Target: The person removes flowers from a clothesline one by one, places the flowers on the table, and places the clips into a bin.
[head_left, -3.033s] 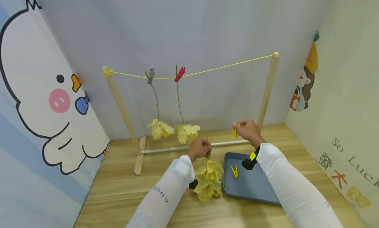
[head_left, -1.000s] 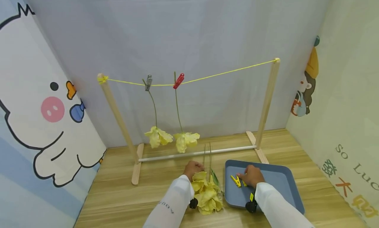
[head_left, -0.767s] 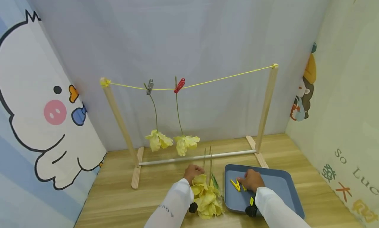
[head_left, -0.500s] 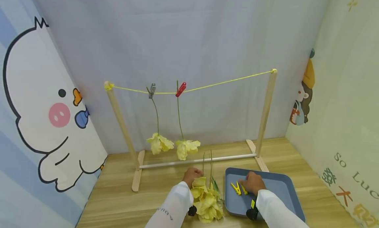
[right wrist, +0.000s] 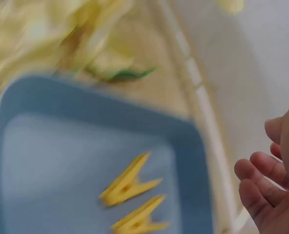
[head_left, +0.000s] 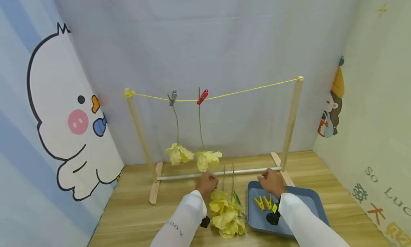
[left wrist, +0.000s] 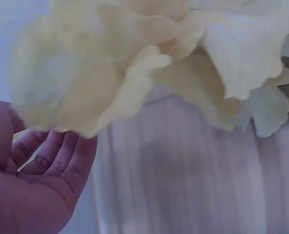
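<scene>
Yellow artificial flowers [head_left: 227, 218] lie on the table, their stems [head_left: 233, 175] pointing to the back. Just left of the stems is my left hand [head_left: 207, 183], its fingers relaxed; in the left wrist view, petals [left wrist: 100, 92] partly cover the fingertips. Two yellow clothespins [head_left: 259, 203] rest side by side in the blue-grey tray [head_left: 308, 195]. My right hand [head_left: 272, 183] hovers over the tray's back edge, holding nothing, with loosely bent fingers in the right wrist view. On the yellow string [head_left: 250, 91], a grey clothespin [head_left: 173, 98] and a red clothespin [head_left: 202, 97] each hold a flower upside down.
The string runs between two wooden posts [head_left: 141, 138], joined low down by a white rod [head_left: 183, 176]. Wooden feet [head_left: 155, 186] carry the posts on the wood-grain table [head_left: 128, 218]. A grey curtain [head_left: 237, 125] closes off the back, with printed panels at both sides.
The left hand has lowered the flowers to the table and let go of their stems. The right hand has laid a yellow clothespin in the tray beside the other, then lifted away toward the back.
</scene>
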`<state>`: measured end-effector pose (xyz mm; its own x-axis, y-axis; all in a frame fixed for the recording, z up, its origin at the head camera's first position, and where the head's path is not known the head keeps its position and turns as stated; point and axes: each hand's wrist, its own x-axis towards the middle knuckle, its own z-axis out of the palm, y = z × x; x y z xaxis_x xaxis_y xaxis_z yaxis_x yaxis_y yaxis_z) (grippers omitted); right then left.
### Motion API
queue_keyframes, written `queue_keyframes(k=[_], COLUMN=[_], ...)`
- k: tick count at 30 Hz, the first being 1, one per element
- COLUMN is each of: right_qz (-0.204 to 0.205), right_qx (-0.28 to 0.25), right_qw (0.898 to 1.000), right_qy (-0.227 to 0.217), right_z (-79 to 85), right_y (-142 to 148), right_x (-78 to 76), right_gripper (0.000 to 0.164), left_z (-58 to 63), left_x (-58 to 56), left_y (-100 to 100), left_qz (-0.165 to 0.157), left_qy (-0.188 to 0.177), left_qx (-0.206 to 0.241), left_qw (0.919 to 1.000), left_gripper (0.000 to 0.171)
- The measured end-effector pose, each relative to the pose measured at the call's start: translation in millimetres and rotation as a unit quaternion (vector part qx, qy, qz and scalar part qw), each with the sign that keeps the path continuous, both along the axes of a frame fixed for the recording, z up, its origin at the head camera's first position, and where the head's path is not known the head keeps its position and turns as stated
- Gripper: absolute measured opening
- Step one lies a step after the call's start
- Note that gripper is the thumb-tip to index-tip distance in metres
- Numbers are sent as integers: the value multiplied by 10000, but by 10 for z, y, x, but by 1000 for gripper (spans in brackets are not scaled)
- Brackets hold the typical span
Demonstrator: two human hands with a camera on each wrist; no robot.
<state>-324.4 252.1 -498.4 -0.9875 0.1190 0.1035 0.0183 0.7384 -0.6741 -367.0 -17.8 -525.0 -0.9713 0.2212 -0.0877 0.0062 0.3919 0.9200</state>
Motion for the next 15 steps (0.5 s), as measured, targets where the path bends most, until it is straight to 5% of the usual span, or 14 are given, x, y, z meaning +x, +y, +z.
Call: queue_keyframes(k=[10,15], right_qz=[668,956], right_qx=[-208,-381], right_qw=[9956,9902], right_qy=[628,939], right_z=[833,1236], right_y=[-301,-499], right_x=[-420,-517], right_gripper=[28,28], left_z=[600,806], left_x=[-32,-38], left_y=[-150,-275], left_qz=[-336,-128], left_qy=[672,1079], left_qx=[-489,-452], left_qw=[9960,9930], left_gripper=[22,22])
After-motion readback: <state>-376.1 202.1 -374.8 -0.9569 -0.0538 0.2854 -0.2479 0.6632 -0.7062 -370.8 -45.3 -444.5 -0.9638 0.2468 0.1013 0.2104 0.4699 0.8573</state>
